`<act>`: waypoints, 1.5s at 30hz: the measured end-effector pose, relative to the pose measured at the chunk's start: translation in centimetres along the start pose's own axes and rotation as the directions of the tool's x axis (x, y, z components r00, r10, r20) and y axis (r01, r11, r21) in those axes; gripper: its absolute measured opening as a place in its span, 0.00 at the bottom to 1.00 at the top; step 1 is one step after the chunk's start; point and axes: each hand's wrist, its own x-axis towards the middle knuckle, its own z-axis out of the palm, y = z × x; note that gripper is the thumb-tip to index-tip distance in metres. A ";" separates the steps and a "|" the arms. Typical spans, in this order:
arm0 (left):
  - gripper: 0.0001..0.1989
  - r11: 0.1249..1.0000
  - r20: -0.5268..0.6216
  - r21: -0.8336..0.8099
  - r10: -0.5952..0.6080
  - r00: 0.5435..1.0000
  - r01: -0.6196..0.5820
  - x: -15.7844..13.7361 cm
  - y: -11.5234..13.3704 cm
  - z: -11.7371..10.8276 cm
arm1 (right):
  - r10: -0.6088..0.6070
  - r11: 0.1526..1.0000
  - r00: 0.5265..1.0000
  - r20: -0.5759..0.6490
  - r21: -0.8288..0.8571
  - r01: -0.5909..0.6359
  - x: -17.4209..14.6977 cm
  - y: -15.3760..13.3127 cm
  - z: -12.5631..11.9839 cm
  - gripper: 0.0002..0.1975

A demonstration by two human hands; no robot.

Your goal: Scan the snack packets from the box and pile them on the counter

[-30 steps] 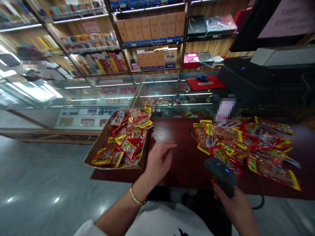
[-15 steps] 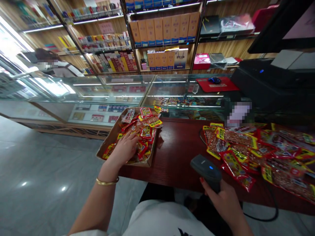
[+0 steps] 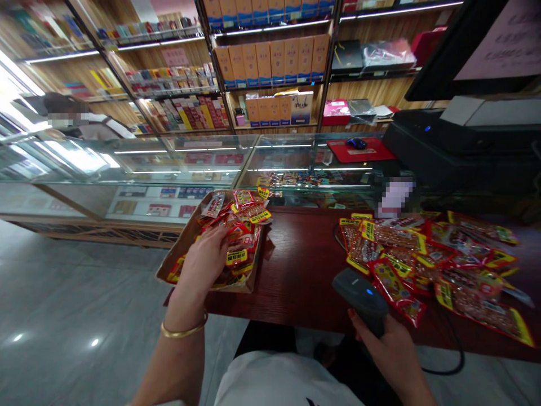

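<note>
- Lying palm-down over the small red-and-yellow plastic packets (image 3: pixel 250 213) in the head view, your left hand (image 3: pixel 203 258) has its fingers stretched forward; I cannot tell whether they pinch a packet, since the hand covers what is beneath.
- Those packets lie jumbled in an open brown cardboard box (image 3: pixel 175 252), under and just beyond your left fingertips, so your left hand is the nearer one; their long axes point in mixed directions.
- Your right hand (image 3: pixel 391 344) is wrapped around the handle of a dark grey plastic handheld scanner (image 3: pixel 361 298) with a blue light; its head points left and away from you, above the dark red-brown wooden counter (image 3: pixel 291 265).
- Right of the scanner, a loose pile of longer red-and-yellow packets (image 3: pixel 395 237) spreads over the counter; the nearest slants from upper left to lower right.
- Dark characters mark the yellow packet ends, too small to read; lettering on the orange-and-blue cartons (image 3: pixel 270 63) behind is equally unclear to you.
</note>
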 end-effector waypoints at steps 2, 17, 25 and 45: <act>0.16 0.998 -0.068 0.033 -0.047 0.997 0.049 0.3 0.5 -0.3 | 0.003 1.000 0.999 -0.039 0.020 -0.002 -0.3 0.2 0.0 0.19; 0.12 0.271 0.410 -0.886 0.079 0.909 0.376 -2.1 9.2 11.0 | -0.061 0.997 0.997 -0.050 0.037 0.063 -0.5 -0.2 -0.9 0.19; 0.25 -0.283 0.576 -0.796 -0.085 0.813 0.535 -2.1 10.2 16.4 | -0.119 0.992 0.993 0.002 0.029 0.119 -1.6 -1.0 0.4 0.14; 0.25 -0.340 0.518 -0.824 -0.122 0.847 0.454 -2.0 9.7 18.7 | -0.127 0.992 0.988 0.088 -0.003 0.128 -2.3 -1.5 1.3 0.15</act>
